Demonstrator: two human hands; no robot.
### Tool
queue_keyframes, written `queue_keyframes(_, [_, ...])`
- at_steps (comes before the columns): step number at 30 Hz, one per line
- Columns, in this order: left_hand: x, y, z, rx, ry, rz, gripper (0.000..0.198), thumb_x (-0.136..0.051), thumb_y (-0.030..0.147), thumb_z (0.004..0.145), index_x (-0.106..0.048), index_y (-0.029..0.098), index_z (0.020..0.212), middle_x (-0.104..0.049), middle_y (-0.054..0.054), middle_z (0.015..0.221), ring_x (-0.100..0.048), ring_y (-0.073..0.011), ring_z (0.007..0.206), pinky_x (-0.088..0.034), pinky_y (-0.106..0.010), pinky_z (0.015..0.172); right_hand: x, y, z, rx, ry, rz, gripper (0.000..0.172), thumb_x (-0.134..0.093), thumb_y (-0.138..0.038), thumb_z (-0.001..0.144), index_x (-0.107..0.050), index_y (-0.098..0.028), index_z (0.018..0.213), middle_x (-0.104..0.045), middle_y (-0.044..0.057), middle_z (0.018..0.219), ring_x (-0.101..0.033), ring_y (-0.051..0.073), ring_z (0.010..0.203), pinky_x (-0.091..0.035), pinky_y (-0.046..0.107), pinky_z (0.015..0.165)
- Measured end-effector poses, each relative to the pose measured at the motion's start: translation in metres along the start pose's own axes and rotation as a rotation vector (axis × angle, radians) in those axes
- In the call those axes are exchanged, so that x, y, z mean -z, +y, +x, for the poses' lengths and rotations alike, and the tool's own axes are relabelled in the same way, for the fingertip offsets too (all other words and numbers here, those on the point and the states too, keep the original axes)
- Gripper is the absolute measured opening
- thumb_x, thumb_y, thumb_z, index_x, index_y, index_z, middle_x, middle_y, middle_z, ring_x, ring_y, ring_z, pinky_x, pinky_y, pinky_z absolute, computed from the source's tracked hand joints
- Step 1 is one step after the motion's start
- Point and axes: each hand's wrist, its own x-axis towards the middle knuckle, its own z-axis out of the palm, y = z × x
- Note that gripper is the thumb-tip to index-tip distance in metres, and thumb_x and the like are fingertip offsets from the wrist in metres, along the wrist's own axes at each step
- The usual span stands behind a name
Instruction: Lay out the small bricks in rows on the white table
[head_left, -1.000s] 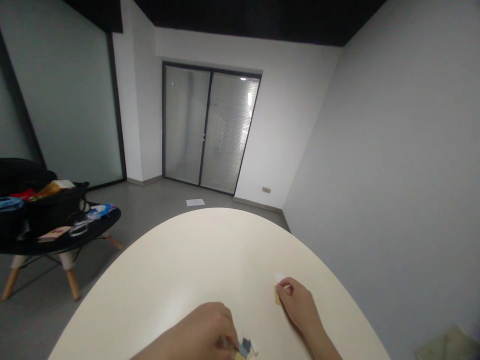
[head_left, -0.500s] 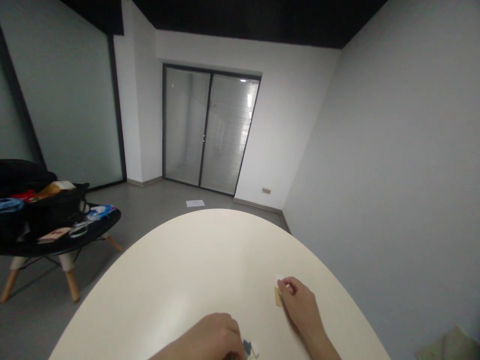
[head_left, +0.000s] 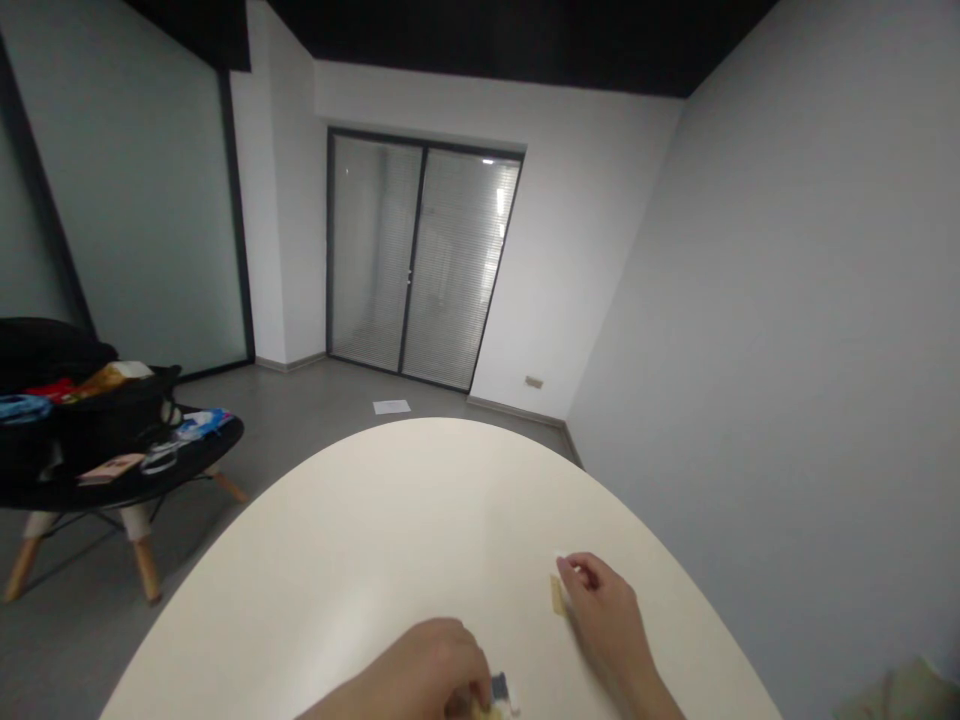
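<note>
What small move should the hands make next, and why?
Probably the right hand should bring the small tan piece toward the left hand, since the left hand is at a small blue-and-tan item and the two sit apart on the white table.

View is from the person's head, facing forward and down. Table (head_left: 390,540) is near at six o'clock, glass door (head_left: 424,260) far at twelve.

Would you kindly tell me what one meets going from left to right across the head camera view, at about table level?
Black side table → left hand → blue scrap → tan strip → right hand → grey wall
</note>
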Motion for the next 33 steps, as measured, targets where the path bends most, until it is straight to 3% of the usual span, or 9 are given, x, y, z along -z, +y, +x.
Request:
queue_keyframes(2, [0.002, 0.003, -0.001, 0.093, 0.045, 0.007, 0.016, -0.079, 0.016, 0.069, -0.070, 0.024, 0.080, -0.069, 0.002, 0.082, -0.059, -0.0172, 0.079, -0.041, -0.024, 0.076, 0.001, -0.010, -0.004, 0.018, -0.059, 0.062, 0.037, -0.053, -0.054, 0.082, -0.068, -0.021, 0.072, -0.058, 0.000, 0.056, -0.053, 0.018, 0.055, -0.040, 0.029, 0.055])
queue_keyframes(5, [0.003, 0.007, -0.001, 0.197, 0.118, -0.033, 0.022, -0.074, 0.009, 0.065, -0.068, 0.023, 0.081, -0.067, 0.003, 0.086, -0.058, -0.0159, 0.080, -0.040, -0.022, 0.074, 0.001, -0.030, -0.015, 0.080, -0.284, 0.143, 0.030, -0.059, -0.046, 0.078, -0.070, -0.019, 0.070, -0.064, 0.002, 0.061, -0.055, 0.017, 0.059, -0.042, 0.027, 0.058])
queue_keyframes(8, [0.005, 0.010, -0.001, 0.198, 0.177, -0.084, 0.024, -0.068, 0.002, 0.062, -0.066, 0.021, 0.078, -0.064, 0.003, 0.084, -0.057, -0.0144, 0.079, -0.040, -0.020, 0.072, -0.001, -0.046, -0.030, 0.124, -0.516, 0.166, 0.014, -0.065, -0.031, 0.073, -0.074, -0.019, 0.072, -0.066, 0.001, 0.063, -0.053, 0.015, 0.060, -0.039, 0.024, 0.057])
queue_keyframes(11, [0.007, 0.011, 0.000, 0.141, 0.195, -0.136, 0.026, -0.062, -0.002, 0.061, -0.066, 0.019, 0.075, -0.062, 0.002, 0.082, -0.056, -0.0137, 0.079, -0.040, -0.020, 0.072, -0.006, -0.054, -0.043, 0.130, -0.613, 0.146, 0.008, -0.070, -0.021, 0.066, -0.075, -0.019, 0.071, -0.064, -0.001, 0.064, -0.049, 0.012, 0.058, -0.035, 0.023, 0.055])
queue_keyframes(16, [0.004, 0.006, 0.002, 0.095, 0.221, -0.201, 0.027, -0.063, 0.000, 0.065, -0.071, 0.019, 0.082, -0.066, 0.001, 0.082, -0.059, -0.0147, 0.080, -0.043, -0.021, 0.074, -0.013, -0.051, -0.049, 0.151, -0.628, 0.140, 0.006, -0.072, -0.016, 0.064, -0.074, -0.019, 0.069, -0.063, -0.002, 0.064, -0.049, 0.011, 0.058, -0.035, 0.022, 0.055])
queue_keyframes(21, [-0.002, 0.003, 0.005, 0.283, 0.270, -0.393, 0.026, -0.065, 0.002, 0.062, -0.074, 0.016, 0.081, -0.069, 0.001, 0.074, -0.064, -0.0154, 0.073, -0.047, -0.022, 0.070, -0.019, -0.050, -0.050, 0.134, -0.688, 0.172, 0.010, -0.075, -0.011, 0.058, -0.072, -0.018, 0.064, -0.059, -0.004, 0.060, -0.049, 0.010, 0.057, -0.033, 0.019, 0.053])
queue_keyframes(25, [-0.006, 0.000, 0.006, 0.299, 0.277, -0.487, 0.024, -0.063, 0.005, 0.066, -0.074, 0.015, 0.084, -0.071, 0.000, 0.072, -0.065, -0.0171, 0.072, -0.048, -0.024, 0.069, -0.021, -0.051, -0.052, 0.111, -0.695, 0.163, 0.011, -0.071, -0.008, 0.057, -0.071, -0.016, 0.064, -0.055, -0.006, 0.055, -0.046, 0.008, 0.054, -0.030, 0.019, 0.050])
queue_keyframes(33, [-0.002, -0.002, 0.002, 0.331, 0.326, -0.333, 0.022, -0.060, 0.013, 0.074, -0.074, 0.017, 0.090, -0.065, -0.001, 0.077, -0.059, -0.0165, 0.073, -0.045, -0.025, 0.069, -0.004, -0.048, -0.040, 0.124, -0.628, -0.012, 0.013, -0.059, -0.005, 0.061, -0.063, -0.017, 0.064, -0.056, -0.005, 0.056, -0.049, 0.009, 0.056, -0.032, 0.019, 0.053])
